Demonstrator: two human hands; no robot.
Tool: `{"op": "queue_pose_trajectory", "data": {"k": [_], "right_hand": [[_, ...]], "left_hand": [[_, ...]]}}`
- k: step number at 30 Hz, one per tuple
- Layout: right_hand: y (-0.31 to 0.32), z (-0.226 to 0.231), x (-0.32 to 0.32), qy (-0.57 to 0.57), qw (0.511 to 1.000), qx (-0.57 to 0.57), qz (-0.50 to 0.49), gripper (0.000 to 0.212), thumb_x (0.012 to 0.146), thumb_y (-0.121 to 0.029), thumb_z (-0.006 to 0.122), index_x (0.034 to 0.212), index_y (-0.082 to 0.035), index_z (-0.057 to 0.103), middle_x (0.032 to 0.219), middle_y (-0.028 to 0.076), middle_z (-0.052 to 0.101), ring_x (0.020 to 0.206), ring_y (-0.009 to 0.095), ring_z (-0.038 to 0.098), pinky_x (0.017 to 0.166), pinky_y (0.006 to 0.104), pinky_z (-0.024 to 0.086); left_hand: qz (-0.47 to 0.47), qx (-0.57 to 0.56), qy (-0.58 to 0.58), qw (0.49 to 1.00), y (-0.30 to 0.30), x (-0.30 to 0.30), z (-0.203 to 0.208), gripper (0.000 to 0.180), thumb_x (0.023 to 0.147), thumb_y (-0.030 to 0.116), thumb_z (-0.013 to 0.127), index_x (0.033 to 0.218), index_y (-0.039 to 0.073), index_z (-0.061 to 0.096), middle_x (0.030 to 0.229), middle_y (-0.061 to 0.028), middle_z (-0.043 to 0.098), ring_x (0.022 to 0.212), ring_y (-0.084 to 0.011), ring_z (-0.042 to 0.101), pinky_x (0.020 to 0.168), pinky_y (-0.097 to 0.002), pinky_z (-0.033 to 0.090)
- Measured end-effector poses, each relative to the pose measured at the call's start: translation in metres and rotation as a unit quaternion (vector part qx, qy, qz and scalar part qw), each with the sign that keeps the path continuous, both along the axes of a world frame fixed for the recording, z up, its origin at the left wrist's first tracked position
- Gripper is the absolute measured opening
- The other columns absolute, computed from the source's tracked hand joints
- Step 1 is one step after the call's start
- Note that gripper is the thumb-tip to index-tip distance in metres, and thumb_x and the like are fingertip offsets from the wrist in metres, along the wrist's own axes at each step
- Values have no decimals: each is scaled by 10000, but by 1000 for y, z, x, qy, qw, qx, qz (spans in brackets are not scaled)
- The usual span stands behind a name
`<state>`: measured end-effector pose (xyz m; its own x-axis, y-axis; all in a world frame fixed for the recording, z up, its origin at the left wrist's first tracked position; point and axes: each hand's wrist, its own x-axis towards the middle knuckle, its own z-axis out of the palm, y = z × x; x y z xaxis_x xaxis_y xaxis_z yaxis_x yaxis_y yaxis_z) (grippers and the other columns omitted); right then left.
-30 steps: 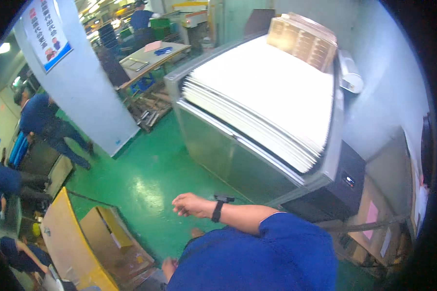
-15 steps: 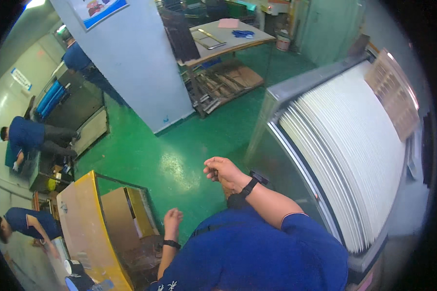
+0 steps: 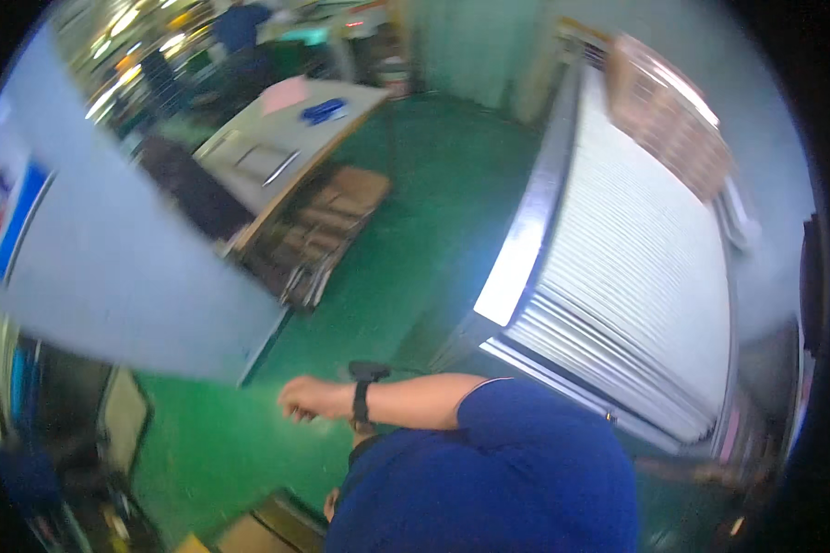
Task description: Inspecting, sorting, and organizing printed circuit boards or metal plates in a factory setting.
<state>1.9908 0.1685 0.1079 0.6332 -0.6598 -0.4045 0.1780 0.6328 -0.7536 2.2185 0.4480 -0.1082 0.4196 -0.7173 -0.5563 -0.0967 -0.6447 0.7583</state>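
My right hand (image 3: 312,398) is held out over the green floor in front of my body, its fingers curled into a loose fist with nothing showing in them. A black band (image 3: 361,402) circles that wrist, with a small dark device (image 3: 369,370) beside it. Only a sliver of my left hand (image 3: 330,504) shows at the edge of my blue shirt; its fingers are hidden. Neither hand visibly touches anything. To the right stands a metal-framed rack (image 3: 511,276) packed with thin white sheets (image 3: 632,267).
A worktable (image 3: 341,138) at the far left carries blue gloves (image 3: 323,111), a pink sheet (image 3: 284,95) and a metal frame. A pale pillar (image 3: 138,249) stands left. Brown board (image 3: 669,115) rests on the rack's far end. A yellow-edged box (image 3: 258,535) sits at the lower edge.
My view has swung to the right, so the pillar, table and rack shift left in the picture. My left hand has mostly slipped out of sight; the people at left are blurred or gone.
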Motion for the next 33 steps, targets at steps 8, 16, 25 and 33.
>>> {"op": "queue_pose_trajectory", "data": {"k": [8, 16, 25, 33], "right_hand": [[-151, 9, -44, 0, 974, 17, -226, 128, 962, -207, 575, 1010, -88, 582, 851, 34, 644, 689, 132, 601, 590, 300, 465], [-230, 3, -139, -16, 909, 49, -414, 101, 979, -189, 565, 992, -93, 595, 816, 31, 644, 683, 122, 592, 560, 286, 441], [-351, -20, -258, -23, 877, 61, -476, 107, 954, -189, 577, 956, -87, 606, 784, 15, 647, 617, 124, 592, 521, 290, 431], [-424, -3, -352, -20, 868, 81, -490, 118, 938, -199, 617, 981, -89, 618, 817, 16, 663, 647, 109, 608, 540, 265, 470]], "left_hand": [[-406, -85, -227, 881, -309, 93, 21, 179, 911, 174, 617, 914, 2, 663, 846, -63, 639, 748, -170, 581, 671, -335, 471], [-229, -46, 261, 937, -550, -19, 100, 154, 951, 211, 582, 952, 57, 583, 798, -29, 605, 750, -220, 624, 630, -332, 502], [-400, 11, 182, 898, -656, -222, 130, 303, 980, 217, 591, 1206, 15, 583, 951, -86, 669, 815, -173, 642, 723, -302, 529], [-363, 13, 180, 914, -759, -308, 144, 269, 985, 241, 594, 1137, 20, 611, 901, -67, 674, 790, -166, 647, 691, -280, 526]]}}
